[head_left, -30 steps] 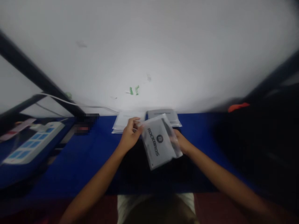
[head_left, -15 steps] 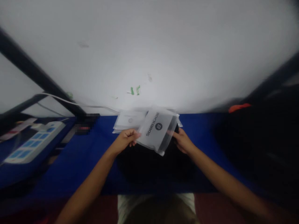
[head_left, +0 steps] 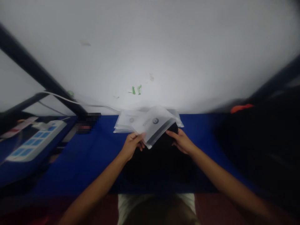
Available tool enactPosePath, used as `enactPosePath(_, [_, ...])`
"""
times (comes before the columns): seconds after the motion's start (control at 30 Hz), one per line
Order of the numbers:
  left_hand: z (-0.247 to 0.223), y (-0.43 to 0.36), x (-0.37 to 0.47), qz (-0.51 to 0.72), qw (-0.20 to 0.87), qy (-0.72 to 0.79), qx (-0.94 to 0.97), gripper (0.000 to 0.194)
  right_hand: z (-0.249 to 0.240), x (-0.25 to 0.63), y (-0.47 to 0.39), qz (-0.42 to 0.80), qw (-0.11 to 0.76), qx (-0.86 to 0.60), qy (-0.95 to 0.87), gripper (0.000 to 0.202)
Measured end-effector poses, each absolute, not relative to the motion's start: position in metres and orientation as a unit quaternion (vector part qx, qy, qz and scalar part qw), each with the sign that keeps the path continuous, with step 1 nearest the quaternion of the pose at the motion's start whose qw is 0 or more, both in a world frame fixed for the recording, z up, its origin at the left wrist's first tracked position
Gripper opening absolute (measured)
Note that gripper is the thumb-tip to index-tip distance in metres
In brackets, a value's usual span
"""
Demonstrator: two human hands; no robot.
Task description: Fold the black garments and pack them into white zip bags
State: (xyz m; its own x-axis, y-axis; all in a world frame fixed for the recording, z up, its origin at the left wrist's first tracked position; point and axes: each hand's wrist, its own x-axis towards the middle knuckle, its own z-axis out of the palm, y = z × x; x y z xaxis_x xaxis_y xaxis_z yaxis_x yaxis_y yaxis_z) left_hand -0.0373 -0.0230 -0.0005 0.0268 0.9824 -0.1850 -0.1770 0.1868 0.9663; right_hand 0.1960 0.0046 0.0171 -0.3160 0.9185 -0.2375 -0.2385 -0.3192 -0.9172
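My left hand pinches the lower left edge of a frosted plastic bag with a round dark logo. The bag is tilted, its dark-striped edge with a white strip facing down and right. Beside that edge my right hand is closed on a black, cloth-like item. Its thumb lies on top, close to the bag; whether it also touches the bag I cannot tell. Behind the held bag lies a stack of similar plastic bags. Dark material below the hands blends into shadow.
A white power strip with blue sockets lies on the left of the blue table. A white cable runs along the wall. A large black mass fills the right side, with an orange object behind it.
The bag has turned and tipped, so its lower edge now slants and its printed word no longer reads clearly. My left hand has moved slightly right; the right hand has stayed nearly in place.
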Motion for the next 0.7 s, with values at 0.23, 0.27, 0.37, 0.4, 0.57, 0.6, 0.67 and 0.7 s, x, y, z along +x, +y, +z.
enactPosePath(0.23, [-0.012, 0.028, -0.101, 0.577, 0.387, 0.584, 0.42, 0.05, 0.017, 0.218, -0.008, 0.748, 0.28, -0.39, -0.458, 0.026])
enactPosePath(0.27, [-0.012, 0.036, -0.114, 0.527, 0.35, 0.623, 0.46, 0.054, 0.016, 0.221, -0.009, 0.756, 0.26, -0.387, -0.459, 0.027])
enactPosePath(0.37, [-0.008, 0.055, -0.146, 0.417, 0.26, 0.703, 0.514, 0.046, 0.011, 0.229, -0.007, 0.773, 0.246, -0.406, -0.422, 0.029])
enactPosePath(0.4, [-0.007, 0.06, -0.152, 0.403, 0.242, 0.718, 0.513, 0.042, 0.009, 0.23, -0.006, 0.775, 0.251, -0.414, -0.406, 0.029])
enactPosePath(0.57, [-0.012, 0.064, -0.137, 0.303, 0.009, 0.748, 0.591, 0.052, 0.002, 0.231, -0.002, 0.792, 0.263, -0.426, -0.35, 0.03])
enactPosePath(0.6, [-0.015, 0.062, -0.128, 0.27, -0.035, 0.72, 0.638, 0.054, 0.0, 0.231, -0.002, 0.796, 0.255, -0.425, -0.347, 0.036])
enactPosePath(0.67, [-0.022, 0.06, -0.111, 0.221, -0.05, 0.635, 0.739, 0.053, -0.004, 0.229, -0.003, 0.8, 0.241, -0.423, -0.35, 0.053])
enactPosePath(0.7, [-0.026, 0.061, -0.104, 0.204, -0.04, 0.593, 0.778, 0.053, -0.006, 0.229, -0.003, 0.801, 0.237, -0.418, -0.358, 0.061])
